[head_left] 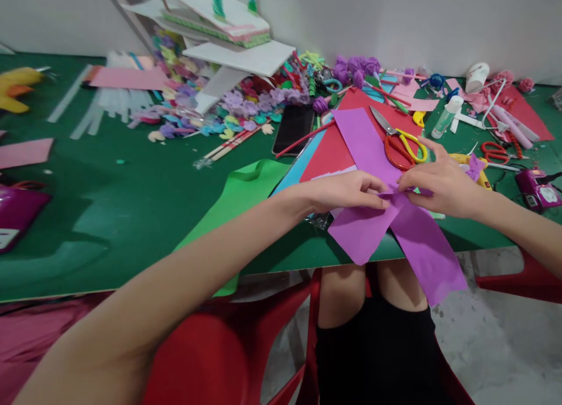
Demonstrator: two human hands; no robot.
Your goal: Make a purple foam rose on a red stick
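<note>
Pinching the purple paper (373, 235) at its gathered middle with the left hand (351, 190), between thumb and fingers. Pinching it just beside there, from the opposite side, with the right hand (439, 182), raising one finger near the yellow handle of the scissors (395, 131). Holding the purple paper above the near edge of the table (132, 218), spreading in two flaps toward the lap (373, 329), dangling past the edge on the right. Lying under the scissors, a purple strip (351, 127) across red paper (329, 153); hard to tell as joined or separate. Visible farther left, green paper (246, 188), partly over the edge; beyond, a phone (293, 129) near foam flowers (246, 105).
</note>
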